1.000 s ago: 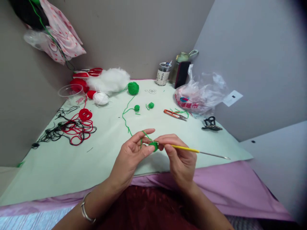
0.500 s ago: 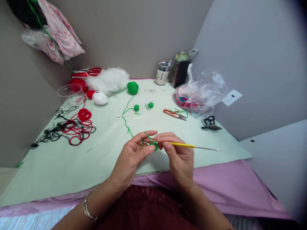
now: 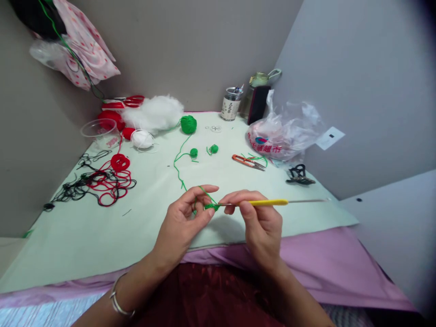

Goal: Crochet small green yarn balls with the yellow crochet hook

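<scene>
Between thumb and fingers, my left hand pinches a small green crochet piece, with green yarn running over its raised index finger. My right hand grips a crochet hook by its yellow handle. The hook's left tip meets the right edge of the piece, where the yarn comes down to it; its other metal end points right. From my left hand the yarn trails across the table to a green yarn ball. Two small green crocheted balls sit beyond my hands.
Orange thread snips and a black hair clip lie to the right, before a plastic bag. Tangled black and red yarn spreads at left. White stuffing, a pen cup and a phone stand at the back.
My right hand has moved a little right, drawing the hook's tip from over the piece to its right edge. My left hand has shifted slightly left with the piece.
</scene>
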{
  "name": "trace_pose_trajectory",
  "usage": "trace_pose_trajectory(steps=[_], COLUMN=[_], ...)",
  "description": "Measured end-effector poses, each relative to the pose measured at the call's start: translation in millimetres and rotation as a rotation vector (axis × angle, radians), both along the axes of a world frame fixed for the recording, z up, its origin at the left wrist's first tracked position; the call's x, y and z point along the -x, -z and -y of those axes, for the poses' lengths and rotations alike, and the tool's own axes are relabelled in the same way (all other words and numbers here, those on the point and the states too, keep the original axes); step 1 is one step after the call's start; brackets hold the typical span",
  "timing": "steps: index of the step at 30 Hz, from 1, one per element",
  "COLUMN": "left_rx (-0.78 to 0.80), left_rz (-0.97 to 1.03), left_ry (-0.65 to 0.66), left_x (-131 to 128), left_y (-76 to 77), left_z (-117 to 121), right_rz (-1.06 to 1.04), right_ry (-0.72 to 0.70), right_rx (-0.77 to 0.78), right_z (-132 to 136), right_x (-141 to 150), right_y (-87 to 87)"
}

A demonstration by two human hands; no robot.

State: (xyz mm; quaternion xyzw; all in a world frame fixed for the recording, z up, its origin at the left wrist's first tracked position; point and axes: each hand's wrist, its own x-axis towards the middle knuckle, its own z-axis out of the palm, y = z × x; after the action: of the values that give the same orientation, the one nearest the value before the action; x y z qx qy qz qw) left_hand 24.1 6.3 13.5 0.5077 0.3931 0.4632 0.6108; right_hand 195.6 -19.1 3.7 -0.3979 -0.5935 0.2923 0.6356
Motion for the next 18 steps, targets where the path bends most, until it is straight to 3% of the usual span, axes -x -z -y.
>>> trace_pose_trajectory(steps=[4, 6, 8, 10, 12, 15, 18], left_rx=[-0.08, -0.009, 0.155, 0.318, 0.394, 0.345, 0.261], left_rz=[-0.063, 0.035, 0.185, 0.314, 0.384, 0.398, 0.354], left_ry=[-0.097, -0.093, 0.004, 0.109, 0.131, 0.078, 0.099], left_x=[-5.2, -8.7, -10.4, -9.4, -6.9, -5.1, -7.9], left_y=[-2.1, -2.8, -3.7, -5.0, -6.6, -7.9, -6.4], left_z=[5.2, 6.5, 5.1, 1.2, -3.2, -6.3, -3.9], right_rz=[0.354, 0.544, 0.64, 0.549, 0.291, -0.067, -0.087], right_ry=[0.083, 0.188, 0.275, 0.276, 0.217, 0.09, 0.012], right_rx=[-0.243, -0.374, -0.449, -0.419, -0.291, -0.09, -0.051], right_z=[3.1, 3.5, 3.4, 2.7, 0.8, -4.4, -8.6], right_x=[0.4, 2.0, 3.4, 3.7, 3.3, 3.5, 5.9], right_y=[0.9, 3.9, 7.2, 8.7, 7.6, 3.5, 1.5])
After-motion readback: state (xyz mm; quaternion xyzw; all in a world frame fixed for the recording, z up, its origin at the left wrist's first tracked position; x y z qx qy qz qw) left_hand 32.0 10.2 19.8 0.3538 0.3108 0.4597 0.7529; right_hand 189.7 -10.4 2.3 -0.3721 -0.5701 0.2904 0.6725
